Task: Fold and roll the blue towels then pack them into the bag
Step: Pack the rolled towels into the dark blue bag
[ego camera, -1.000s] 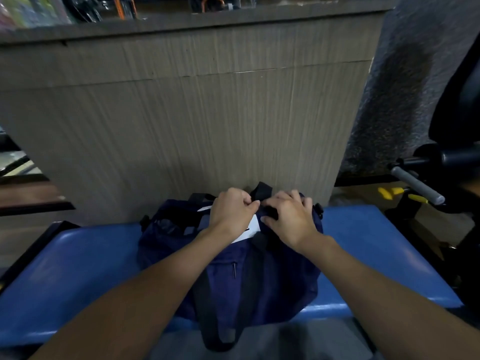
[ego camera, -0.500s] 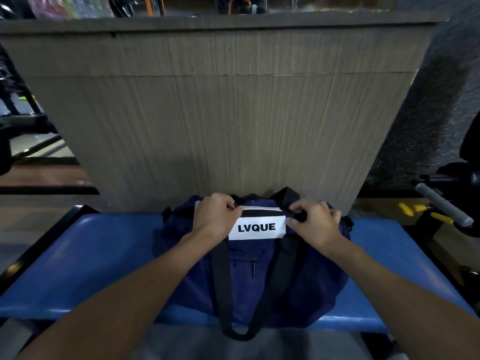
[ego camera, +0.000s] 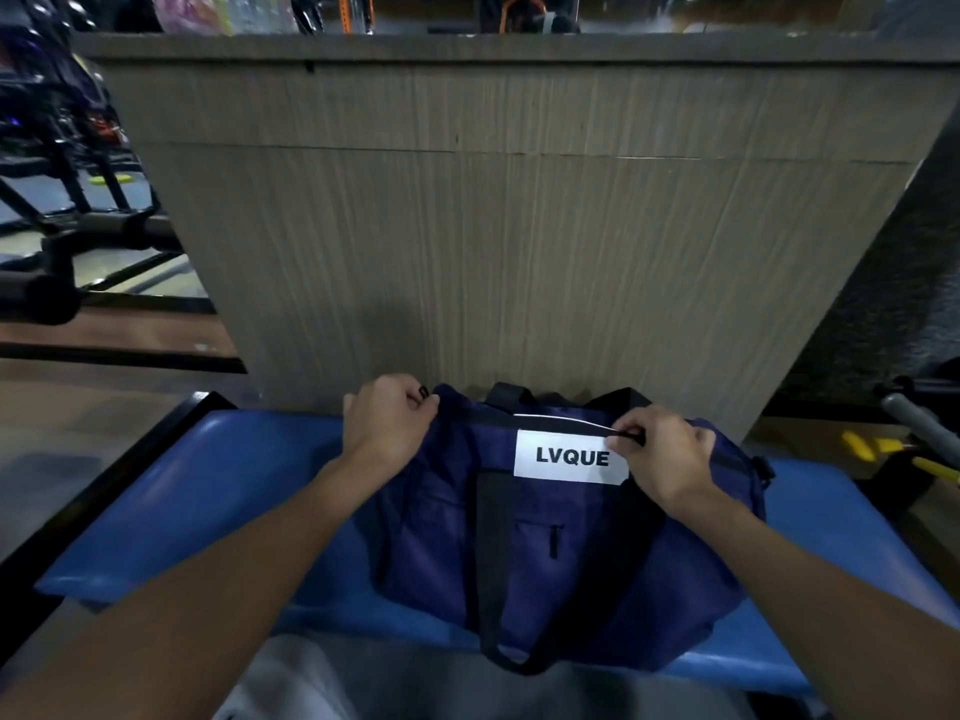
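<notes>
we see a dark blue cloth bag with black straps sitting on a shiny blue padded bench, close to its far edge, by a tall grey wood wall. the left hand pinches the bag's left end, fingers curled tight. the right hand pinches a small black zipper pull on top, just above a white label that says lvque.

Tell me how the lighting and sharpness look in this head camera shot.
Head view: dim overall, wide-angle bending at the edges; the LVQUE label reads sharply on the navy duffel bag; gym equipment at far left is dark and smeared.
</notes>
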